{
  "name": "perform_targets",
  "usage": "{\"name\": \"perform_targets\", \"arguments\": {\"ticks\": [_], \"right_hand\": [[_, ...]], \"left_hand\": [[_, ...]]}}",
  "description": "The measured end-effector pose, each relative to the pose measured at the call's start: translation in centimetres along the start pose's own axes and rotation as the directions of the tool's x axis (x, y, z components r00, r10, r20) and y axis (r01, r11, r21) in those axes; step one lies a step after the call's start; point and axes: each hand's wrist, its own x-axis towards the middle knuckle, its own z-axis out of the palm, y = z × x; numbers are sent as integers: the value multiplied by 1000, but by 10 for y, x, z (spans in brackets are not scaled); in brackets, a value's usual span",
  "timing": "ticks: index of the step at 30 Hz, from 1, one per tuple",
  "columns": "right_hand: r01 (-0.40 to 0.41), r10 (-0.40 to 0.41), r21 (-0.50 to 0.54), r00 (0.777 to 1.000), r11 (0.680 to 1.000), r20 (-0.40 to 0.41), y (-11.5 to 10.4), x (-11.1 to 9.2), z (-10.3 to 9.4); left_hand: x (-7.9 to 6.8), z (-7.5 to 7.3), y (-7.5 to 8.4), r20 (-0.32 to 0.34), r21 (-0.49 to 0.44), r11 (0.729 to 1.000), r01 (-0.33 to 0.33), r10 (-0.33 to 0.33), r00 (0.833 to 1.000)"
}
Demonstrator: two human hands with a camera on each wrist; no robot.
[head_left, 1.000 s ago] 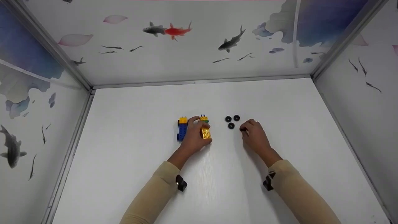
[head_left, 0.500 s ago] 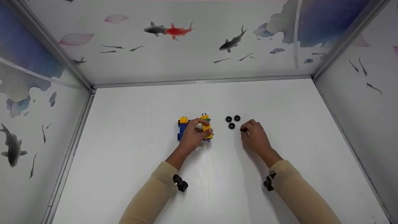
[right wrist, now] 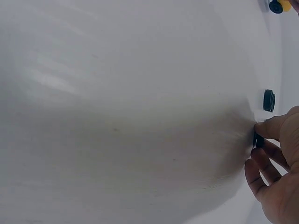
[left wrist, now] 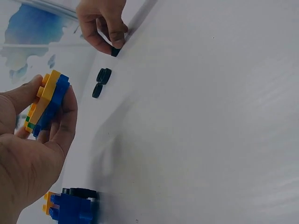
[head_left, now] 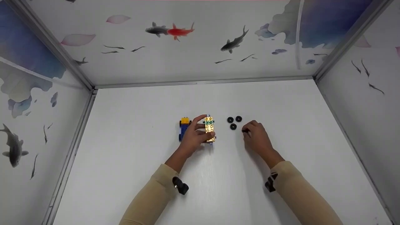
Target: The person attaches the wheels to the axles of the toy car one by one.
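Observation:
My left hand grips a toy car body of building blocks, yellow on top with a green strip. The left wrist view shows its blue underside, and the body is held up off the table between thumb and fingers. No wheels show on it. Over to the right, my right hand pinches a small black wheel at the table surface; the fingers partly cover it. Three more black wheels lie flat between the two hands, nearer the right one.
A second toy car, blue and yellow with black wheels, stands just left of my left hand and is partly hidden by it. The white table is bounded by printed panels at the back and both sides.
My left hand has raised the car body from beside the second car, moved it slightly right and turned its studded top toward the head camera. The right hand has stayed put.

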Motion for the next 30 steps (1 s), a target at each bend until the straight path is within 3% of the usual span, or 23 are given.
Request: {"name": "perform_targets", "arguments": {"ticks": [8,20,30], "right_hand": [[8,-8,0,1000,1000,4,0,-1,-2],[15,-14,60,999,998,-30,-4,1,-4],[29,-22,161,999,987,-45,-25,5,-7]], "left_hand": [[-3,3,1,-57,24,998,65,-64,996],[-7,3,3,-75,13,998,60,-59,995],[-9,3,4,-70,13,998,60,-59,996]]}}
